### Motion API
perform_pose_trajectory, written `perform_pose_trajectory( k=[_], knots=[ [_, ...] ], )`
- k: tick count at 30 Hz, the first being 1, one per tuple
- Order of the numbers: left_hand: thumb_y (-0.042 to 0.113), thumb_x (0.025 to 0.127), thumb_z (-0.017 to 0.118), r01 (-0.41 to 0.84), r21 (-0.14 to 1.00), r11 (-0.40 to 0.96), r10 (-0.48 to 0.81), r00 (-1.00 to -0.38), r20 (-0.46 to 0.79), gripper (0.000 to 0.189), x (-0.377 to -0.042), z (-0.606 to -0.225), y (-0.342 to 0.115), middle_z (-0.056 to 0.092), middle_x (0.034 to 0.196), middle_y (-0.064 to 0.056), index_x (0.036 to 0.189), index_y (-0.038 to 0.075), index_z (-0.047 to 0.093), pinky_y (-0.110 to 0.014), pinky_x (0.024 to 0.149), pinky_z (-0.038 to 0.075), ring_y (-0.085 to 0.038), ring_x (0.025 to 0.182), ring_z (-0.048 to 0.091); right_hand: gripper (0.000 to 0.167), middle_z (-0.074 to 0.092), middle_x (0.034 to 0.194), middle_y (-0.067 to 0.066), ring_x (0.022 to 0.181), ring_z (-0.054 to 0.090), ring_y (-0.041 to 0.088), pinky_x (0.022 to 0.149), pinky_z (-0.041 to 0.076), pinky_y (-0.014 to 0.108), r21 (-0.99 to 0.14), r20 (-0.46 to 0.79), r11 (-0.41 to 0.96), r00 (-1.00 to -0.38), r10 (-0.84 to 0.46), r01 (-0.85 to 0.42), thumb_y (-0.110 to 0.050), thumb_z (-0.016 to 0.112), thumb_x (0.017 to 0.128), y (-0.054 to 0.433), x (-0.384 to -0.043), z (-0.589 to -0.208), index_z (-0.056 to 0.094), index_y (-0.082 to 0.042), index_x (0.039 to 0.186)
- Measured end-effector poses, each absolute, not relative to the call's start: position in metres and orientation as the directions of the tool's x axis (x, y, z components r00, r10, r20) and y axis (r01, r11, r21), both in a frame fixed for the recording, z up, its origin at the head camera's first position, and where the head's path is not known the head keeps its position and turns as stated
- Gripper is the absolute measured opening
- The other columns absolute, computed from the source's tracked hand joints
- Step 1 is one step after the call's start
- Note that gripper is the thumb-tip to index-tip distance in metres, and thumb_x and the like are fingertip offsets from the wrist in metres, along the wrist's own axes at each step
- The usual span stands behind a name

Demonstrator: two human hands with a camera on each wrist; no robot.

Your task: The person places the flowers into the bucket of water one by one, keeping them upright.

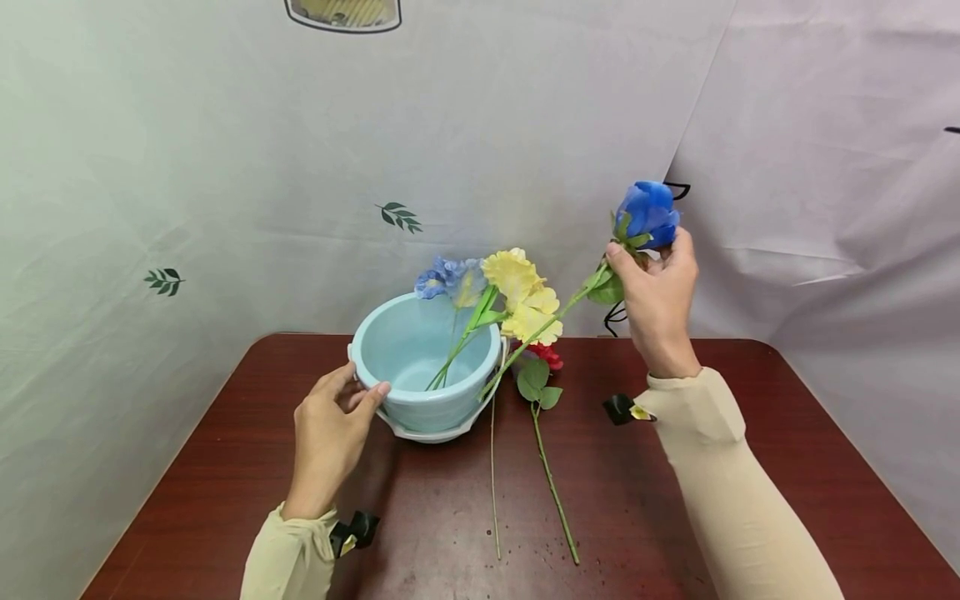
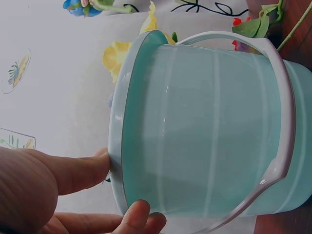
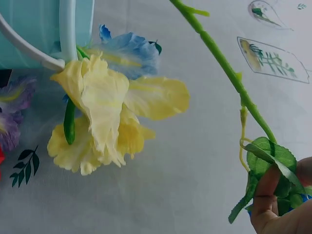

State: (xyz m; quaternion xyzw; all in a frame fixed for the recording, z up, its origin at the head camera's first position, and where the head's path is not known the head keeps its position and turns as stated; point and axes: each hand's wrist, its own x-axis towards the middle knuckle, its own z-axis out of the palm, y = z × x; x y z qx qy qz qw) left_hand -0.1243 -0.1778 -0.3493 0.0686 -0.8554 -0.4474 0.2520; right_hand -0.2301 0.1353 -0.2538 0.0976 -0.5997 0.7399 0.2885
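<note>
The left hand is pinching the bucket at its near-left edge, apparently steadying it, while the right hand is clamping fingers on the blue flower near its top, right of the bucket, seemingly leaving the stem free.

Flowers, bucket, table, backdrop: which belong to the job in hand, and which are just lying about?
In the job, apparently:
bucket, held by left hand
blue rose, in right hand
yellow flower
pale-blue flower
probably red flower, purple flower

Just surroundings:
table
printed backdrop
</note>
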Motion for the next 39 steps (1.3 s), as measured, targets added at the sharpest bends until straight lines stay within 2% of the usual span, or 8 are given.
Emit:
perform_pose_trajectory(
  k=[14, 21, 28, 33, 39],
  knots=[
    [0.009, 0.083, 0.076, 0.11, 0.805, 0.582, -0.337, -0.869, 0.363, 0.054, -0.124, -0.349, -0.178, 0.063, 0.111, -0.022, 0.13, -0.008, 0.055, 0.003, 0.066, 0.042, -0.03, 0.092, 0.069, 0.055, 0.046, 0.125, 0.015, 0.113, 0.056, 0.031, 0.09, 0.053, 0.034, -0.764, 0.565, -0.136, -0.755, 0.332, -0.631, 0.006, 0.066, 0.085, 0.114, -0.232, -0.258, 0.037, -0.001, 0.131],
    [0.01, 0.083, 0.076, 0.11, 0.805, 0.582, -0.335, -0.87, 0.361, 0.054, -0.124, -0.35, -0.178, 0.063, 0.111, -0.022, 0.13, -0.008, 0.055, 0.003, 0.066, 0.042, -0.029, 0.091, 0.07, 0.06, 0.045, 0.128, 0.014, 0.116, 0.057, 0.028, 0.093, 0.053, 0.037, -0.77, 0.58, -0.096, -0.756, 0.303, -0.63, 0.007, 0.067, 0.084, 0.092, -0.235, -0.269, 0.034, -0.001, 0.134],
    [0.011, 0.083, 0.076, 0.107, 0.806, 0.582, -0.335, -0.872, 0.357, 0.054, -0.125, -0.35, -0.178, 0.063, 0.112, -0.021, 0.13, -0.007, 0.055, 0.004, 0.066, 0.042, -0.029, 0.092, 0.069, 0.062, 0.046, 0.132, 0.016, 0.117, 0.057, 0.028, 0.094, 0.052, 0.038, -0.753, 0.623, -0.076, -0.746, 0.236, -0.653, 0.008, 0.065, 0.085, 0.071, -0.234, -0.278, 0.032, -0.001, 0.137],
    [0.01, 0.083, 0.076, 0.11, 0.804, 0.584, -0.334, -0.87, 0.362, 0.054, -0.125, -0.35, -0.178, 0.063, 0.111, -0.021, 0.13, -0.007, 0.055, 0.003, 0.066, 0.042, -0.029, 0.091, 0.069, 0.062, 0.047, 0.131, 0.019, 0.116, 0.057, 0.031, 0.093, 0.053, 0.037, -0.765, 0.626, -0.059, -0.761, 0.17, -0.642, 0.01, 0.065, 0.085, 0.059, -0.232, -0.287, 0.032, 0.0, 0.137],
    [0.009, 0.083, 0.076, 0.107, 0.795, 0.597, -0.335, -0.867, 0.369, 0.053, -0.126, -0.351, -0.179, 0.063, 0.111, -0.019, 0.13, -0.007, 0.056, 0.003, 0.066, 0.043, -0.026, 0.091, 0.07, 0.065, 0.047, 0.13, 0.022, 0.113, 0.059, 0.029, 0.091, 0.054, 0.034, -0.788, 0.613, -0.001, -0.785, 0.094, -0.616, 0.009, 0.064, 0.085, 0.044, -0.229, -0.299, 0.03, -0.002, 0.14]
  ],
)
